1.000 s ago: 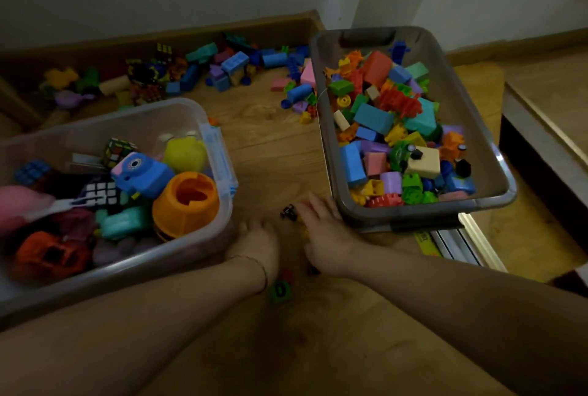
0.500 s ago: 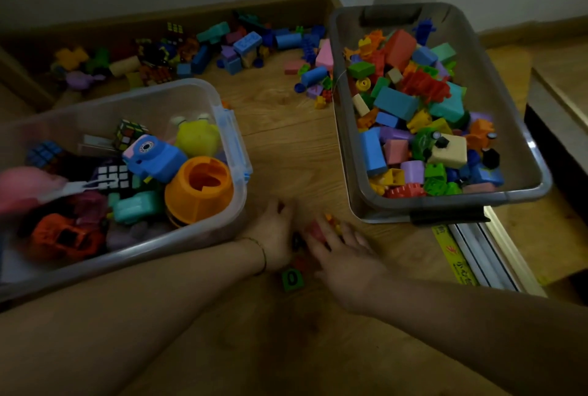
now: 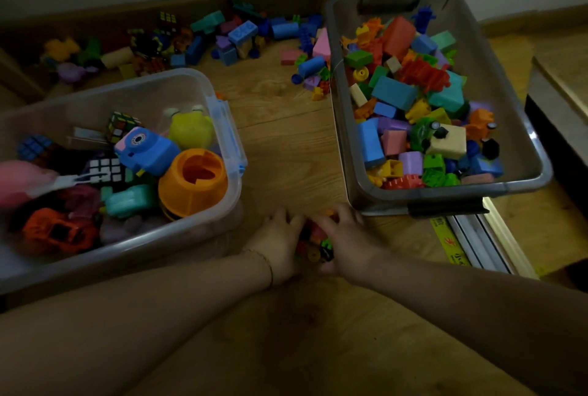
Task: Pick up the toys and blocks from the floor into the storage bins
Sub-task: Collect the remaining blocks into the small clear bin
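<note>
A small heap of little blocks (image 3: 315, 241) lies on the wooden floor between the two bins. My left hand (image 3: 276, 244) cups it from the left and my right hand (image 3: 345, 241) from the right, fingers curled around the pieces. The grey bin (image 3: 528, 138) on the right is heaped with coloured building blocks. The clear bin (image 3: 234, 138) on the left holds toys: an orange cup, a blue camera toy, puzzle cubes. More loose blocks and toys (image 3: 241, 36) lie along the far wall.
A skirting board runs along the far wall. A metal door track and a yellow strip (image 3: 451, 246) lie right of my right hand, below the grey bin. A step (image 3: 560, 103) rises at far right. Bare wooden floor (image 3: 286, 141) shows between the bins.
Both hands have drawn together, sweeping scattered small blocks into one heap between them. The green block that lay apart is now within the heap. The view shifted slightly.
</note>
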